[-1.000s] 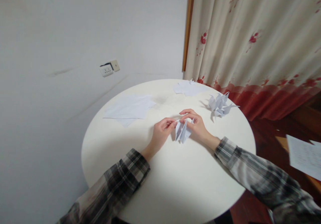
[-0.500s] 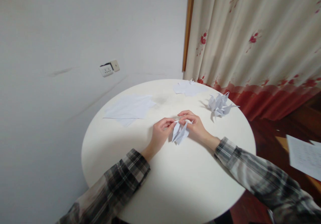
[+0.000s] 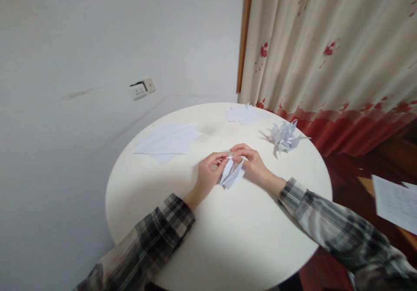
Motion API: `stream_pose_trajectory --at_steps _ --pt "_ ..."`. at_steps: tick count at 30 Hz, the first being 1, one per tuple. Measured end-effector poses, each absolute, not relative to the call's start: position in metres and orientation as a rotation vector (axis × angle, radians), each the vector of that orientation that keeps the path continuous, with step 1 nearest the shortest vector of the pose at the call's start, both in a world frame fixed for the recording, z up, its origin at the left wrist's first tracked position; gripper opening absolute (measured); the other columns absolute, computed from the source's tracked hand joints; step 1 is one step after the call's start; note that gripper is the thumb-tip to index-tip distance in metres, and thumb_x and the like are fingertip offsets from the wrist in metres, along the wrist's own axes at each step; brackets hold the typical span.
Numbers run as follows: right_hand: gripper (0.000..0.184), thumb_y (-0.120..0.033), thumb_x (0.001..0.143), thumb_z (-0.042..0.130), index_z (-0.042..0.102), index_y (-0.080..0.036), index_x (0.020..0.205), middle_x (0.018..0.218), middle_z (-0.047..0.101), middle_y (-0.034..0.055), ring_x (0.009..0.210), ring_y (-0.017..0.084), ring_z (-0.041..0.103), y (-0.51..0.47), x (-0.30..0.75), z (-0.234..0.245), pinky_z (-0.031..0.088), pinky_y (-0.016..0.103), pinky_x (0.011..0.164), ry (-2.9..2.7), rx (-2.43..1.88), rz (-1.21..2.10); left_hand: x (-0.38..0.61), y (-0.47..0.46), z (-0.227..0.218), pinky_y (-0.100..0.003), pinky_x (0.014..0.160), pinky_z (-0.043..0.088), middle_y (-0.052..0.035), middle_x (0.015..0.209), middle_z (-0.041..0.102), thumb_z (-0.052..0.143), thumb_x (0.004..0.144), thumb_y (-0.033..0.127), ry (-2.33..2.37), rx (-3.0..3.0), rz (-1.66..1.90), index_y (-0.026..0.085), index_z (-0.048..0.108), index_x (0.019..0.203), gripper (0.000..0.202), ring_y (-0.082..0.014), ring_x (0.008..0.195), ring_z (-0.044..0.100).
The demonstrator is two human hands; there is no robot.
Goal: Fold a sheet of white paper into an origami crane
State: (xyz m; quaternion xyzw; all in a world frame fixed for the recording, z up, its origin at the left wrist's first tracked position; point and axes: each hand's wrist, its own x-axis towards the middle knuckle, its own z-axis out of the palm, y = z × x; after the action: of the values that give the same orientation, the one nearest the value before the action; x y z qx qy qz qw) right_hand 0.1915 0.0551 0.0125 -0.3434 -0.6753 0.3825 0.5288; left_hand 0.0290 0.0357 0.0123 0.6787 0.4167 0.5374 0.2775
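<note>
Between my two hands is a partly folded white origami paper [image 3: 232, 176], with narrow pointed flaps hanging toward me. My left hand [image 3: 210, 169] pinches its upper left edge between thumb and fingers. My right hand [image 3: 252, 163] grips the upper right side, index finger and thumb closed on the paper. The fingers hide the upper end of the folds. Off to the right on the table sits a pile of several folded paper cranes [image 3: 285, 137].
The round white table [image 3: 208, 247] stands against a wall with a socket [image 3: 138, 91]. White sheets [image 3: 166, 139] lie at the left, more sheets [image 3: 246, 115] at the back. A patterned curtain [image 3: 325, 65] hangs behind. Written papers [image 3: 394, 202] lie at the far right.
The folded paper has tilted slightly, its lower tips swinging a little to the left. Both hands stay in nearly the same place, still holding it.
</note>
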Motion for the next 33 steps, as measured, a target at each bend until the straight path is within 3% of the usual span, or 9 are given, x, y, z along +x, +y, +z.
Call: stream_pose_trajectory --at_steps 33 --pt "0.013 -0.033 0.07 0.064 0.067 -0.021 0.067 0.093 0.058 0.0037 0.091 0.017 0.053 0.0552 0.1912 0.0129 0.039 0.035 0.086 -1.613 -0.816 0.927 0.0273 0.0357 0.0115 -0.026 0.075 0.05 -0.0047 0.086 0.069 0.054 0.078 0.026 1.112 1.84 1.43 0.019 0.068 0.084 0.017 -0.0155 0.078 0.063"
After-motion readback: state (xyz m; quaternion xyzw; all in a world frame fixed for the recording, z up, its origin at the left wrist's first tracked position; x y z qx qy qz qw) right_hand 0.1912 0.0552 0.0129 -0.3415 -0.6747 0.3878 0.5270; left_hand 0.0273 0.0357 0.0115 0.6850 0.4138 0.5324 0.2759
